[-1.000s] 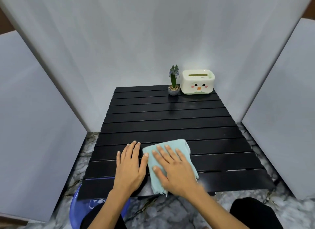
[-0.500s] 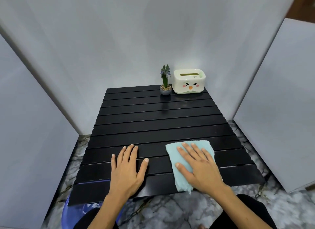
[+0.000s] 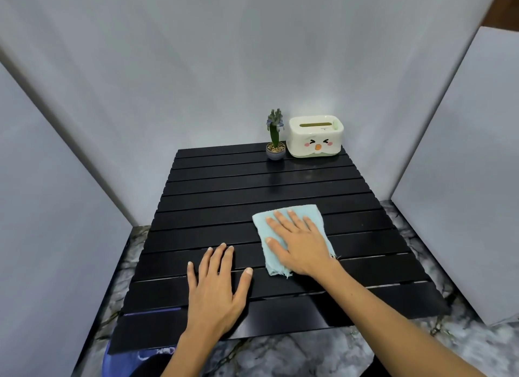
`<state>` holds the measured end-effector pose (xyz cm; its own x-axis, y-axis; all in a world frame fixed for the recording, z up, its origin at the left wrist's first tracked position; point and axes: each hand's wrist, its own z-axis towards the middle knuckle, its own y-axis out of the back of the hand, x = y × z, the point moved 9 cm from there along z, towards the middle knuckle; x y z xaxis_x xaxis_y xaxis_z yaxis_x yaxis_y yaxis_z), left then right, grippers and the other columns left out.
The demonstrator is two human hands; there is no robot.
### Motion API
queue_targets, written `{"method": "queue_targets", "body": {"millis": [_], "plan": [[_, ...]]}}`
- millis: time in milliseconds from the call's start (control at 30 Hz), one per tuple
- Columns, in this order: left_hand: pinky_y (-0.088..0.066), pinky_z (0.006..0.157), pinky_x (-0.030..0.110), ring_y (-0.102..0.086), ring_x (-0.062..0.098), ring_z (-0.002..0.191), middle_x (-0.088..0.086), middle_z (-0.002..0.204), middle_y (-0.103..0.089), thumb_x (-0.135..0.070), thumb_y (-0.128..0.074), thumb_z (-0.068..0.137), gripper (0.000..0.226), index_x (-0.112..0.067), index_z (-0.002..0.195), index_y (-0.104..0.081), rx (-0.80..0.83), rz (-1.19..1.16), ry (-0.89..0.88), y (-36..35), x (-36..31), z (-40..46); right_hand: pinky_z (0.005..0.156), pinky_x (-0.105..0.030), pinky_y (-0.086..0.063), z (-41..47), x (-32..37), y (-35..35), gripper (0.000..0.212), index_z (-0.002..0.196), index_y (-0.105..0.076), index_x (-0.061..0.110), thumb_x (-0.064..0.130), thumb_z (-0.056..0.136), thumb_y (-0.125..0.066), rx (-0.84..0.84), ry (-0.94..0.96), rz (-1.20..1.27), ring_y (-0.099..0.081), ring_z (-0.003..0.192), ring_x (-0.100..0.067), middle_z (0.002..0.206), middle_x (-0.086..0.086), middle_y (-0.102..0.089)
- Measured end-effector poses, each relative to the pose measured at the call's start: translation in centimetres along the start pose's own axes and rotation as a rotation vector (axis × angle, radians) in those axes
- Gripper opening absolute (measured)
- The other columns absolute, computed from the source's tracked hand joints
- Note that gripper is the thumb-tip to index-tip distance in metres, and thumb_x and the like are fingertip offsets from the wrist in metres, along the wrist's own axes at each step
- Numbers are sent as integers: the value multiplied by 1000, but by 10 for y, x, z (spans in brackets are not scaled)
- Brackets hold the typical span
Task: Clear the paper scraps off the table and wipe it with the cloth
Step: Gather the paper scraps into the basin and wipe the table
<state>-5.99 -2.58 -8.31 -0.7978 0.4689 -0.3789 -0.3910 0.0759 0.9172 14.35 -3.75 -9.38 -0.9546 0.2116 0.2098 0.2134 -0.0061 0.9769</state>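
Cloth [image 3: 289, 225]: a pale blue-green terry square with a soft nap and a frayed near edge is laid flat on the tabletop, right of centre and in its near half; it is covered across its middle by the right hand, while its far edge, its left corner and its near fringe are left showing around the palm.
Right hand [image 3: 302, 243]: no pinch is formed; the grip is spread, with the fingers fanned and the palm pressed flat on the cloth, so that the cloth is pinned between palm and slats rather than grasped.
Left hand [image 3: 214, 288]: it is laid palm down on the bare slats, to the left of the cloth and nearer the front edge; the grip is spread and nothing is held. A strip of dark slat is seen between its thumb and the cloth.
Tabletop [image 3: 252, 180]: it is made of black slats run side to side, parted by narrow gaps; a smooth, faintly glossy finish is shown by dim reflections at the far end.
Potted plant [image 3: 275, 140]: a slim green stem with a purplish tip is set upright in a small round grey pot at the far edge.
Tissue box [image 3: 316, 136]: a cream, round-cornered plastic case with a slot on top and a cartoon face on its front is placed just beside the pot.
Floor [image 3: 280, 354]: marbled grey-and-white stone is seen below the front edge.
Basin [image 3: 118, 362]: a blue rim is partly visible under the near left corner.
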Motion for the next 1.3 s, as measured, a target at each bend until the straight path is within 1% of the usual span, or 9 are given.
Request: {"method": "queue_targets", "body": {"millis": [100,200,533,667,767,900,1033,1133,1300], "plan": [[1,121,48,-8,10,150,-12,160,-25,-71,-16,89,78,-27,151,-33,4,-11,2,-1,-3,2,121,-38,3,-20,2,-2,62,153,-12,45,65,95,-14,-17,102,5,1,151,-10,162,19,-7],[0,122,47,-9,11,150,-12,160,-25,-72,-15,88,79,-27,151,-32,7,-26,-3,-2,-6,4,121,-35,3,-40,-20,0,64,153,-13,47,68,93,-12,-35,98,12,1,150,-6,162,21,-7],[1,122,40,-10,11,150,-8,160,-25,-71,-15,89,81,-23,152,-32,25,-74,-78,-9,-36,7,121,-39,-1,-52,-126,22,68,154,-17,42,69,92,-17,-95,-239,4,-4,150,-10,163,16,-12],[1,122,40,-10,12,150,-8,161,-24,-71,-14,88,81,-23,152,-31,43,-69,-104,-15,-50,8,121,-44,0,-34,-129,21,66,155,-13,36,63,95,-18,-77,-352,8,0,151,-15,164,14,-6],[-1,122,40,-12,12,150,-7,160,-25,-70,-13,89,82,-22,151,-33,44,-76,-119,-18,-62,8,121,-45,3,-24,-102,15,65,156,-11,35,60,96,-19,-39,-280,22,2,151,-17,164,13,-5],[-3,123,41,-13,12,149,-6,161,-25,-70,-13,89,82,-22,151,-32,49,-98,-119,-21,-75,8,119,-39,7,-49,-66,9,63,153,-12,44,64,94,-16,-28,-81,32,2,151,-12,163,18,-7],[0,122,41,-12,11,150,-7,161,-24,-69,-14,91,80,-21,153,-29,59,-98,-123,-26,-83,7,121,-37,4,-90,-54,9,59,151,-12,52,68,94,-15,-30,40,47,3,150,-6,161,24,-7],[0,123,40,-11,11,150,-7,162,-23,-68,-16,94,77,-21,154,-26,66,-104,-131,-29,-86,6,121,-35,3,-117,-60,13,57,149,-14,54,70,94,-18,-54,52,48,4,149,-3,160,26,-7],[-2,123,39,-12,12,150,-5,161,-24,-64,-21,95,74,-20,153,-29,69,-116,-152,-28,-89,3,119,-29,6,-139,-93,26,60,149,-16,55,73,91,-18,-85,-43,15,1,149,-2,159,27,-7]]}}
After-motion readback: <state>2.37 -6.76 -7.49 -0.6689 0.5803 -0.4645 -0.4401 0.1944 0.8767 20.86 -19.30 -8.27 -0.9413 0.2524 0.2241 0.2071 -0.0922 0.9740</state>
